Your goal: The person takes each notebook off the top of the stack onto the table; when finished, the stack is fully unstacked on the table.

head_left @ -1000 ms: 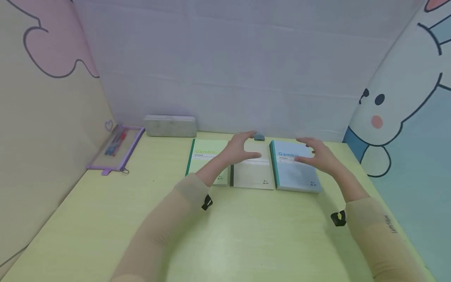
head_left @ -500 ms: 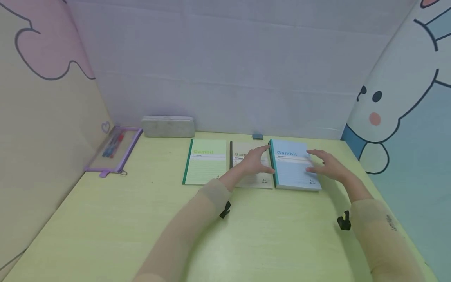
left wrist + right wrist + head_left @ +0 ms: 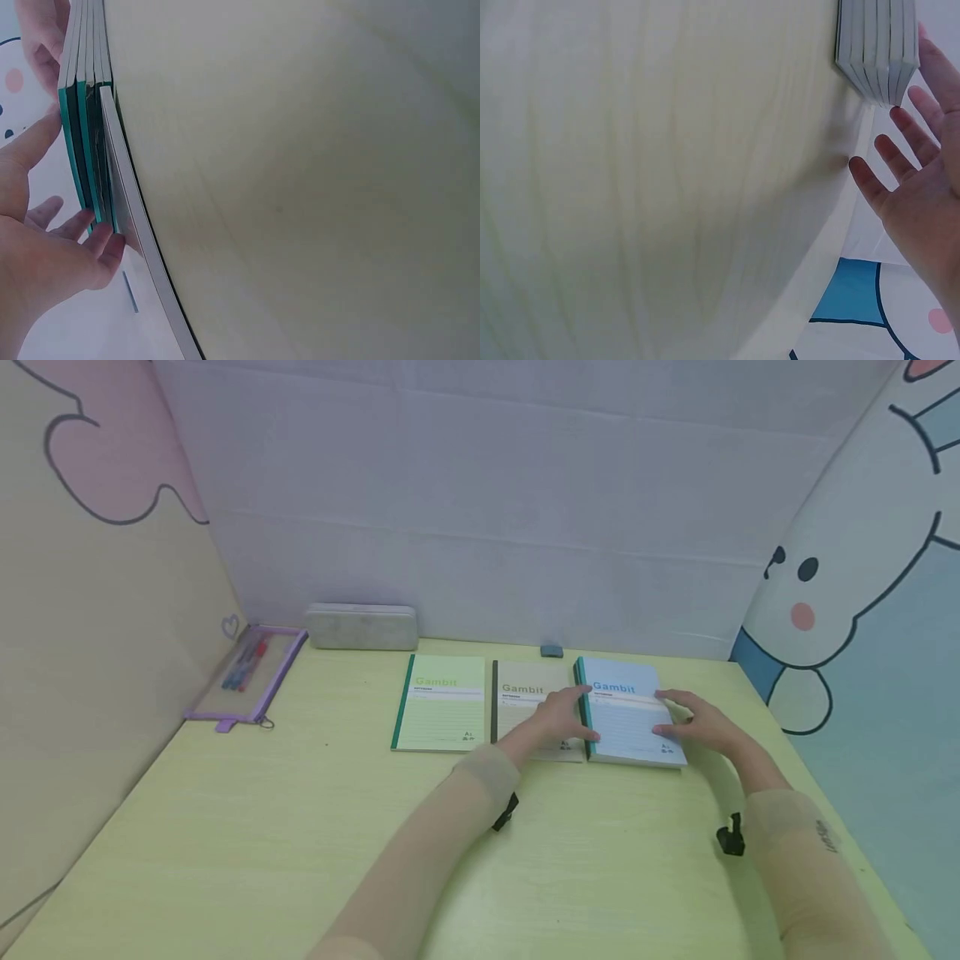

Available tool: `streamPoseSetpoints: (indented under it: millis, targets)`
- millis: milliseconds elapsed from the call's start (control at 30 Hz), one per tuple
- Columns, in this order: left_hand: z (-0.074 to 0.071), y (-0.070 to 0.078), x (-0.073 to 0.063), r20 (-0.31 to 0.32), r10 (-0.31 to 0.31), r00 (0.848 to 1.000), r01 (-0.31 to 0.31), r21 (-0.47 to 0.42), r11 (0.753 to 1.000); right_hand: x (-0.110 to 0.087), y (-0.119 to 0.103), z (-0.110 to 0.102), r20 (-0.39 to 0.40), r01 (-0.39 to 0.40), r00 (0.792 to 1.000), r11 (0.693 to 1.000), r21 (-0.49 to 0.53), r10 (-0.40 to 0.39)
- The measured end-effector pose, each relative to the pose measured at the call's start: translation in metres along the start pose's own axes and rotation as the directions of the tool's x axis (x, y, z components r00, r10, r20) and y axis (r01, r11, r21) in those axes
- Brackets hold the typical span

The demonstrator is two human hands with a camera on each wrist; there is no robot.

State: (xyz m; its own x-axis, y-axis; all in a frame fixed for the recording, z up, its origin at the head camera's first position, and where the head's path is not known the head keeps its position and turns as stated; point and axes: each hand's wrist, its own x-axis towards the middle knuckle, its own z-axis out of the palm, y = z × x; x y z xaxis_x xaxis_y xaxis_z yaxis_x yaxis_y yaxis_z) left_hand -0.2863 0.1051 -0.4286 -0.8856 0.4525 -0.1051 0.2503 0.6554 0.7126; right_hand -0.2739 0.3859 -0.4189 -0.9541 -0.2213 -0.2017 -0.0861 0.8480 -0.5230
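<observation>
A stack of several notebooks (image 3: 628, 714) with a light blue "Gambit" cover on top lies at the back right of the table. My left hand (image 3: 557, 717) is at its left side, over part of a beige notebook (image 3: 517, 675). In the left wrist view, the thumb and fingertips touch the teal spines (image 3: 84, 142), fingers loosely bent. Beyond the stack's right side is my right hand (image 3: 701, 723), fingers spread. In the right wrist view, its thumb and a fingertip (image 3: 897, 112) are at the page edges (image 3: 876, 45); contact is hard to tell.
A green notebook (image 3: 441, 714) lies left of the beige one. Behind them are a grey case (image 3: 362, 628) and a small blue-grey block (image 3: 551, 652). A purple-edged clear pouch (image 3: 247, 672) with pens lies far left. Walls border the table (image 3: 450, 860).
My left hand has moved right and down from above the green and beige notebooks to the stack's spines. My right hand has moved from above the stack to its right edge.
</observation>
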Motion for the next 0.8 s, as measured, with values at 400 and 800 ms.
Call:
streamPoseSetpoints:
  millis: [400, 800]
  targets:
    - [0.002, 0.004, -0.002, -0.016, 0.024, 1.0, -0.024, 0.016, 1.0, 0.0, 0.001, 0.001, 0.001, 0.001, 1.0, 1.0, -0.001, -0.001]
    - [0.005, 0.014, -0.005, -0.003, 0.106, 0.994, -0.105, 0.134, 0.985, 0.002, 0.001, 0.004, -0.012, 0.032, 0.999, 0.999, -0.006, -0.032]
